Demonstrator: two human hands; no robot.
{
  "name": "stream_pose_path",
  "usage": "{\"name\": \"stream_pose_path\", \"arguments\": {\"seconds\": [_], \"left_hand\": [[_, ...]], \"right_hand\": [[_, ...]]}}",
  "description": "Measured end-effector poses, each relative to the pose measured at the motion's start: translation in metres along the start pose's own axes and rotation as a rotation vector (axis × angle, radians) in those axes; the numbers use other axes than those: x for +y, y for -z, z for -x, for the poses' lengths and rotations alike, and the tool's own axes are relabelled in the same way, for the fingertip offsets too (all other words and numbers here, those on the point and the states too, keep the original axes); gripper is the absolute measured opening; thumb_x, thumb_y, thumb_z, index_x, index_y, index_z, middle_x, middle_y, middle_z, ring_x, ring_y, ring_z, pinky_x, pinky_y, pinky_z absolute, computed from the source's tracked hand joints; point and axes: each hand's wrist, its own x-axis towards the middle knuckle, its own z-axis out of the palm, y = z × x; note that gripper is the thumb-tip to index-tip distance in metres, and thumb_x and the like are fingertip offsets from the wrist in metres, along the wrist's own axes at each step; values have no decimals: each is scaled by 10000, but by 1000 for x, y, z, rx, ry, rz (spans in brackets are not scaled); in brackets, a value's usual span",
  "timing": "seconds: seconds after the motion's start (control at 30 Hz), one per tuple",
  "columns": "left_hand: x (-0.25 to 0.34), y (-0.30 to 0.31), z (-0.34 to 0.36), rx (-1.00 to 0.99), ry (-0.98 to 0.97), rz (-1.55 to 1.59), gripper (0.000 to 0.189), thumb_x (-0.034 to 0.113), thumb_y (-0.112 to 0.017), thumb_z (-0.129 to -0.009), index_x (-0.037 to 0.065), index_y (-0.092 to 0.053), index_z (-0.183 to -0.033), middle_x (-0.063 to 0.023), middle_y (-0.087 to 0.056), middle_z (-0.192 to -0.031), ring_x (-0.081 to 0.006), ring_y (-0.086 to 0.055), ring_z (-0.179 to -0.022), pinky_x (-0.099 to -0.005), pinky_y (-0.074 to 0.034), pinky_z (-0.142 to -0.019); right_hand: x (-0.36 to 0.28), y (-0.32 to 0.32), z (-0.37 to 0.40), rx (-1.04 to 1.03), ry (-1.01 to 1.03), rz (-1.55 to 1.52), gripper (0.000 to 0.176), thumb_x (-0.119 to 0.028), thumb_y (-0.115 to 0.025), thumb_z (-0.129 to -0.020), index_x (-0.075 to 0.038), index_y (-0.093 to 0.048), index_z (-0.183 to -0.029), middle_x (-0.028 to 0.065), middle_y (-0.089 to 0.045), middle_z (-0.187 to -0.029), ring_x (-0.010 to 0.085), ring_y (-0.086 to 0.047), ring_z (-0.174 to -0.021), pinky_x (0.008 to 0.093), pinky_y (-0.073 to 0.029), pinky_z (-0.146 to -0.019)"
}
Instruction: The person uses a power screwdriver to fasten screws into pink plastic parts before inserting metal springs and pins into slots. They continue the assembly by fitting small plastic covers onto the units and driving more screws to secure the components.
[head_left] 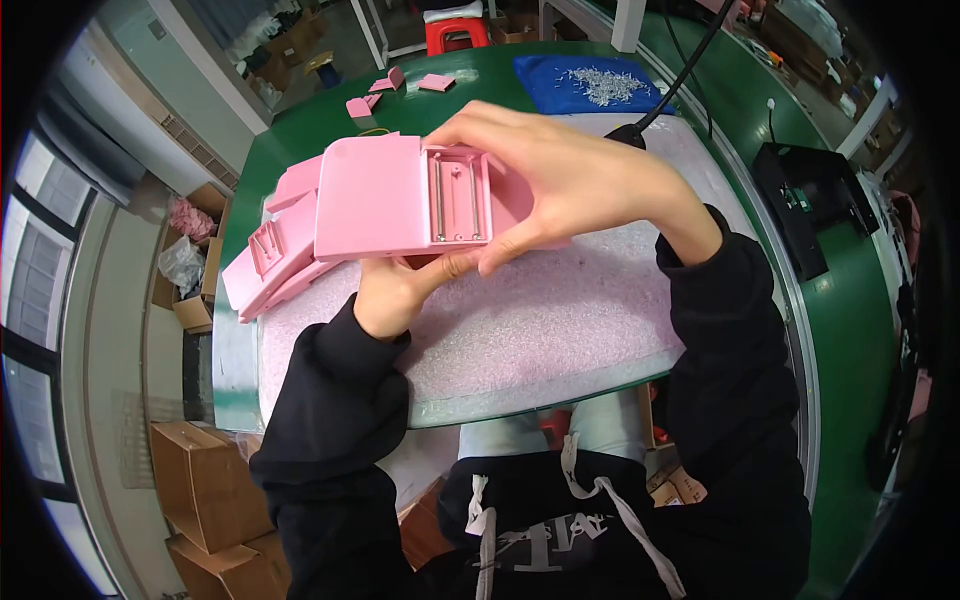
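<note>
I hold a flat pink plastic part up over the table with both hands. Its right end has a recessed bay with two metal rods. My left hand grips the part from below, thumb pressed up at its lower edge. My right hand wraps over the right end, fingers on the top edge and thumb underneath. More pink plastic parts lie stacked to the left, partly hidden behind the held one.
A pink foam mat covers the near part of the green table. At the back lie a blue cloth with several small metal pieces, small pink parts and a black cable. Cardboard boxes sit on the floor at left.
</note>
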Motion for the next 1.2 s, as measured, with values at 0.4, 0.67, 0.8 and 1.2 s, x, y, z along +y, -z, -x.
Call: {"name": "stream_pose_path", "arguments": {"seconds": [0.4,0.67,0.8,1.2], "left_hand": [[-16,20,-25,3,66,-1522,681,361,-684,-701,27,-419,-1231,-189,-503,-1127,-342,-488,-1024,-407,-369,-887],[18,40,-38,-12,107,303,433,268,-464,-900,-10,-412,-1227,-174,-574,-1090,-254,-590,-991,-324,-464,-837],[15,41,-37,-147,93,695,486,223,-364,-935,-45,-260,-1327,-261,-385,-1309,-332,-404,-1224,-432,-351,-1010],[-11,28,-33,69,271,760,465,311,-477,-915,-5,-400,-1248,-139,-511,-1192,-218,-523,-1086,-362,-423,-925]], "right_hand": [[25,76,103,-522,-413,-116,613,-183,-729,-467,-36,-547,-1034,124,-593,-895,301,-570,-841,338,-450,-773],[2,72,97,-444,-528,115,652,-174,-751,-577,-44,-502,-1165,122,-532,-1044,301,-522,-982,345,-415,-867],[-4,60,36,-324,-435,-123,579,-289,-710,-718,21,-476,-1147,157,-558,-997,275,-570,-943,344,-469,-777],[20,2,-60,-497,-465,-646,267,-91,-590,-849,40,-495,-1061,80,-585,-858,120,-595,-748,226,-496,-646]]}}
